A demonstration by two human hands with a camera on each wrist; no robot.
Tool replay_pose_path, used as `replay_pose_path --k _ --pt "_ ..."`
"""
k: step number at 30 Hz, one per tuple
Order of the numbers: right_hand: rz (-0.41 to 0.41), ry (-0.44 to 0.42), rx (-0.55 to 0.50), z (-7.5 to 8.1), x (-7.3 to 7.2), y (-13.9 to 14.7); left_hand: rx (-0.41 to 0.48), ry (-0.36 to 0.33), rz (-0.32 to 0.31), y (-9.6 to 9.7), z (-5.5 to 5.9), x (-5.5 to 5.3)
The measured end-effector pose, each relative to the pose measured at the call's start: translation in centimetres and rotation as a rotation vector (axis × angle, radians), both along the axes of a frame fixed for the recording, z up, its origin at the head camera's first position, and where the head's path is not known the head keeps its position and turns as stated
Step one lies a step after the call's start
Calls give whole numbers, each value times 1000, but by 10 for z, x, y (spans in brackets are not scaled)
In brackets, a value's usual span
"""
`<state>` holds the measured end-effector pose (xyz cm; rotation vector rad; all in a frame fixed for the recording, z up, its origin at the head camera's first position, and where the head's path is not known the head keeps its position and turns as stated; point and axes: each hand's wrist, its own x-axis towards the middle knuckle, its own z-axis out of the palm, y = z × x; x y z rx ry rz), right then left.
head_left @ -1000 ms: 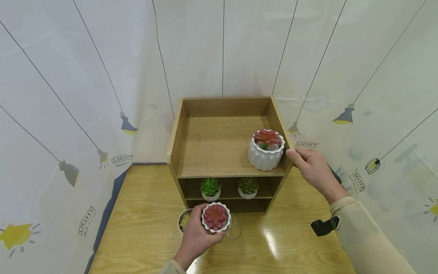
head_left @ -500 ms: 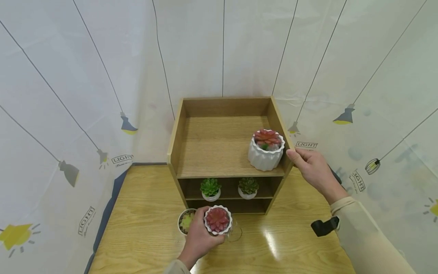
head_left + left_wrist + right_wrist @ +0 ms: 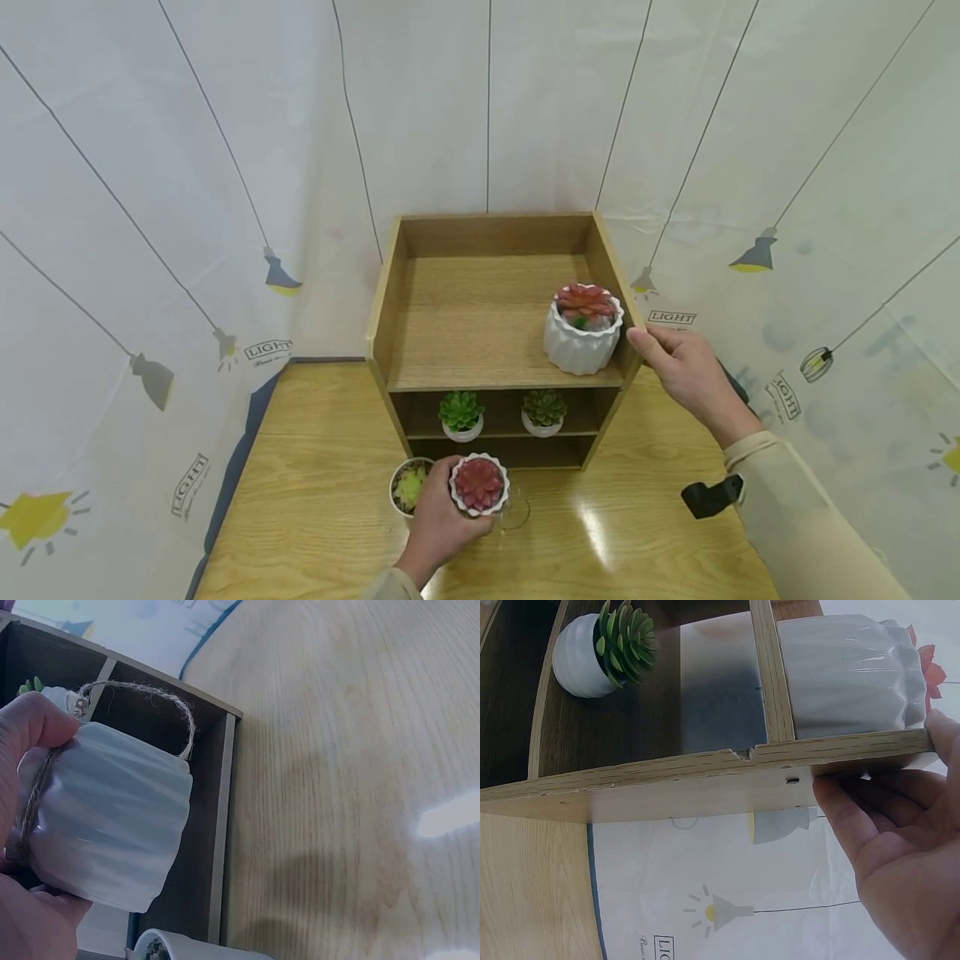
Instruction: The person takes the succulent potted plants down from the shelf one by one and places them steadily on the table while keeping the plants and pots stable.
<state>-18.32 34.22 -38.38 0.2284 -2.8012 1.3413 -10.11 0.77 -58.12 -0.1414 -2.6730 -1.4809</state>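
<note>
Potted red succulent point(image 3: 480, 485) before the front edge of the wooden shelf unit point(image 3: 472, 325), left grip point(image 3: 438, 518) curled round its fluted white pot point(image 3: 112, 817). Right grip point(image 3: 686, 371) pinches the unit's right side panel point(image 3: 615, 279). Another red succulent point(image 3: 583, 305) fills its top front right corner; bright green succulent point(image 3: 461, 410) and darker green succulent point(image 3: 544, 406) below; yellow succulent point(image 3: 408, 486) near its front left corner, on the worktop point(image 3: 315, 517). Lamp-printed sheeting point(image 3: 435, 108) behind.

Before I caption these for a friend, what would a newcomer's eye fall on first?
Probably the red succulent in a scalloped white pot, held by the left fingers in front of the tan wooden shelf unit. Then comes another red succulent in a fluted white pot, at the unit's top right, beside the right fingers.
</note>
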Motion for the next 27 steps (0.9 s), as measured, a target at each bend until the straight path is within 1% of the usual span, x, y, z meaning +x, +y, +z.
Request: replay_pose_path --k 6,9,16,20,22,27 --pt "0 -1 2 0 0 0 -6 16 6 1 -7 -2" --pt "1 -3 2 0 0 0 -10 12 11 1 -11 -3" --pt "6 9 -5 -1 -1 0 -7 23 32 4 -21 -5" --pt "11 -7 -10 0 0 1 -6 28 38 6 -28 -6" --pt "12 -8 -4 1 0 1 -8 17 40 7 -32 -6" --pt "-1 27 22 -1 -1 1 19 -29 54 11 -42 -6"
